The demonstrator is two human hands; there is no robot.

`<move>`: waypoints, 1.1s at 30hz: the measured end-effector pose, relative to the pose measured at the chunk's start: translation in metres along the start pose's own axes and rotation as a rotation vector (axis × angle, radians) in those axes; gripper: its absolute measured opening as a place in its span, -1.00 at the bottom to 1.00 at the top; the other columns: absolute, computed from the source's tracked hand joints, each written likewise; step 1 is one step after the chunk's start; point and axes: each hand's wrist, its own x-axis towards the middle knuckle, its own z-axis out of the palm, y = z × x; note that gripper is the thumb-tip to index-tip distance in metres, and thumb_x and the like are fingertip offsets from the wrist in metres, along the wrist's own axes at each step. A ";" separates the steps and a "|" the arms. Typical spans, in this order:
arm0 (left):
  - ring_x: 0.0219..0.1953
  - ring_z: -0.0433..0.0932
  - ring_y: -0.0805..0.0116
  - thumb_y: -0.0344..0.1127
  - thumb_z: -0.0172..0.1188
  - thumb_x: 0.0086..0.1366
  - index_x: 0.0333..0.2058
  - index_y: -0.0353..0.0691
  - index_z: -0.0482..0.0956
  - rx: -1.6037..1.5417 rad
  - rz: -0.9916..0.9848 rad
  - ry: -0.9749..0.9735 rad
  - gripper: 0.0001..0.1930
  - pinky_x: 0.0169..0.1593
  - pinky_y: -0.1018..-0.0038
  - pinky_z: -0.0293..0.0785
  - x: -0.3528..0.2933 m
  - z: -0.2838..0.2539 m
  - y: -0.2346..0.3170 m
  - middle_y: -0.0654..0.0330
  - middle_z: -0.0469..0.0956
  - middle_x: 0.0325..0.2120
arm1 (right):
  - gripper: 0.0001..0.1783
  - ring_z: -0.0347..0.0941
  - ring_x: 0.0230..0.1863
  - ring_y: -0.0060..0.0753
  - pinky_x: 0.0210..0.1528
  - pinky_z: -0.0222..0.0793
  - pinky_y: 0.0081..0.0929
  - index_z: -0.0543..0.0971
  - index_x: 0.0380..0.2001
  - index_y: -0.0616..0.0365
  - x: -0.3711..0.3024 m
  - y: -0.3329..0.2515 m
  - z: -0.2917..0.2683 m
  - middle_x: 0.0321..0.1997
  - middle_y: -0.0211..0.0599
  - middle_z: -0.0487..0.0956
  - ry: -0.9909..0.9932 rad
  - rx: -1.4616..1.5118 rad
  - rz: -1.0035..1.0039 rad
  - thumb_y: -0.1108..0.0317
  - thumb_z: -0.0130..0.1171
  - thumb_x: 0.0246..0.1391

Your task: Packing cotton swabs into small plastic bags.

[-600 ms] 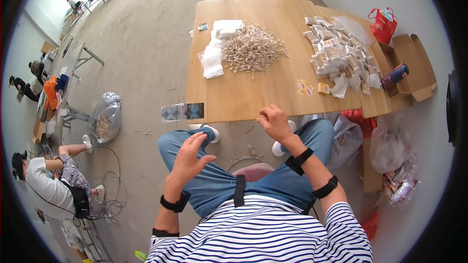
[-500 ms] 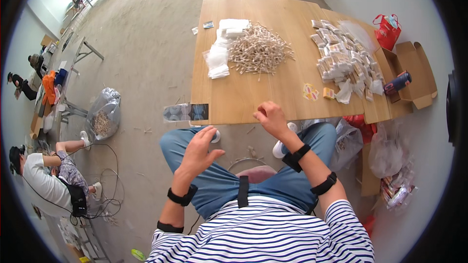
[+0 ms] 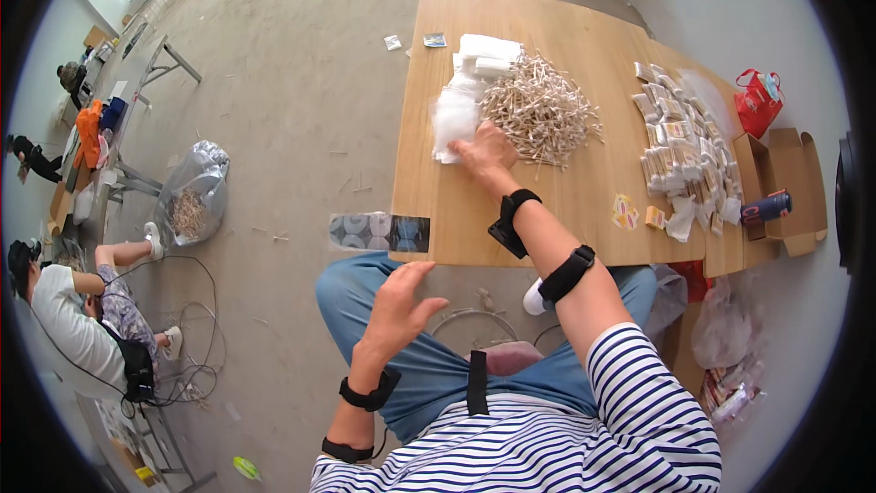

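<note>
My right hand (image 3: 490,152) reaches over the table to the near end of a stack of clear white plastic bags (image 3: 455,116). Its thumb lies at the bags' lower edge, apart from the fingers, which bend beside a big heap of cotton swabs (image 3: 540,110). Nothing shows lifted in that hand. Above my left thigh, in front of the table edge, my left hand (image 3: 400,309) is raised with nothing in it; its fingers are stretched and the thumb stands away from them. Black straps circle both forearms.
Filled swab packs (image 3: 680,141) pile up on the right of the wooden table (image 3: 456,210). Beyond are an open cardboard box (image 3: 792,173), a dark blue can (image 3: 766,208) and a red bag (image 3: 759,102). A person (image 3: 68,310) sits at left near a clear sack of swabs (image 3: 193,205).
My right hand has moved forward and left from the table's near edge to the plastic bags. My left hand stays raised over my thigh. The whole view has shifted slightly.
</note>
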 end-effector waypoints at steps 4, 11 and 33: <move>-0.01 0.59 0.10 -0.41 0.46 0.07 0.04 -0.42 0.53 -0.088 -0.056 0.034 -0.46 0.09 0.33 0.48 0.010 -0.005 -0.004 -0.04 0.62 -0.06 | -0.63 0.67 -0.17 -0.11 -0.13 0.56 -0.20 0.67 -0.34 0.08 0.015 0.013 0.009 -0.25 -0.16 0.71 0.045 0.113 0.024 0.06 0.42 -0.15; -0.04 0.61 0.25 -0.44 0.44 0.09 0.02 -0.40 0.57 -0.167 -0.094 0.089 -0.52 0.07 0.39 0.49 0.032 -0.012 -0.012 0.05 0.64 -0.11 | -0.89 0.63 -0.23 -0.02 -0.21 0.51 -0.14 0.66 -0.48 0.04 0.008 0.014 0.005 -0.31 -0.17 0.68 0.130 0.158 -0.080 0.28 0.27 0.00; -0.23 0.67 0.39 -0.62 0.31 0.15 0.09 -0.36 0.51 -1.281 -0.365 0.090 -0.52 -0.11 0.50 0.61 0.033 -0.015 -0.038 0.11 0.68 -0.27 | -0.94 0.33 -0.49 -0.70 -0.47 0.28 -0.59 0.59 -0.40 0.24 -0.120 0.017 -0.032 -0.52 -0.50 0.46 -0.677 0.791 -0.544 0.48 0.24 0.12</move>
